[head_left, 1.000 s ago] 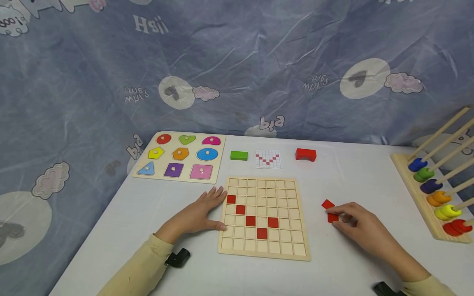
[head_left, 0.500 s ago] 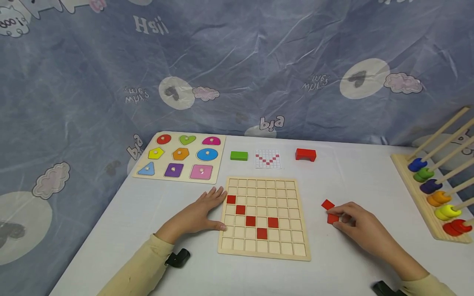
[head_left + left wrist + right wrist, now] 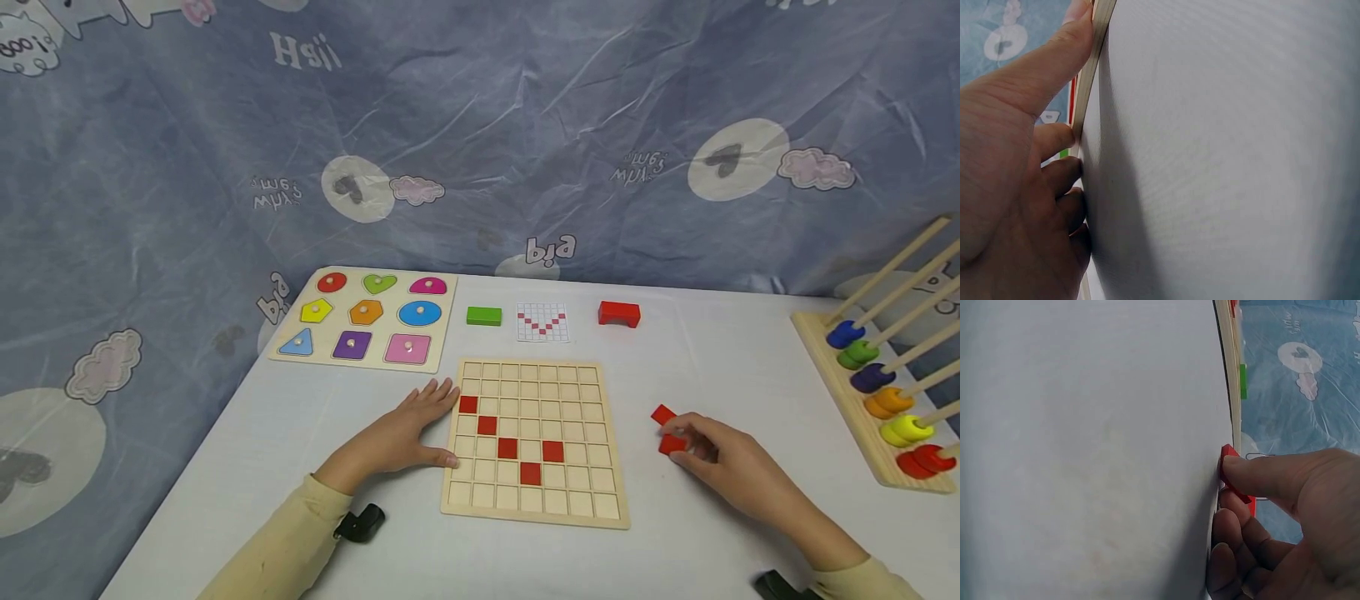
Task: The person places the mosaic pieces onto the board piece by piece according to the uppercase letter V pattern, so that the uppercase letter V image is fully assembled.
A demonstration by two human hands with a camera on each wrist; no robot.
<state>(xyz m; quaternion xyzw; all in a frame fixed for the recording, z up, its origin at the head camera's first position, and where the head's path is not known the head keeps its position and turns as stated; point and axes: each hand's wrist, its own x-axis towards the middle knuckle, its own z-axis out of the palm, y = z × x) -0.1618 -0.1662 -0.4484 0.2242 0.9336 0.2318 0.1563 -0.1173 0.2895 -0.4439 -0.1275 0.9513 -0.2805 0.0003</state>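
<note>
A wooden grid board [image 3: 576, 504] lies flat on the white table, with several red square tiles in its cells. My left hand [image 3: 401, 433] rests at the board's left side, fingers spread; in the left wrist view its thumb [image 3: 1054, 59] touches the board's edge. To the right of the board, my right hand [image 3: 731, 458] pinches a red square tile [image 3: 671, 444] between thumb and forefinger. That tile [image 3: 1229, 469] looks tilted in the right wrist view. Another red tile [image 3: 662, 414] lies just beyond these fingertips, partly covered by the hand.
Behind the board are a green block [image 3: 483, 316], a printed pattern card [image 3: 543, 322] and a red arch block [image 3: 619, 313]. A shape puzzle [image 3: 442, 333] lies at the back left. On the right stands a peg rack [image 3: 847, 400] with coloured rings.
My right hand's fingers have shifted slightly, and the pinched red tile has turned and tilted a little. The left hand and the board stay still.
</note>
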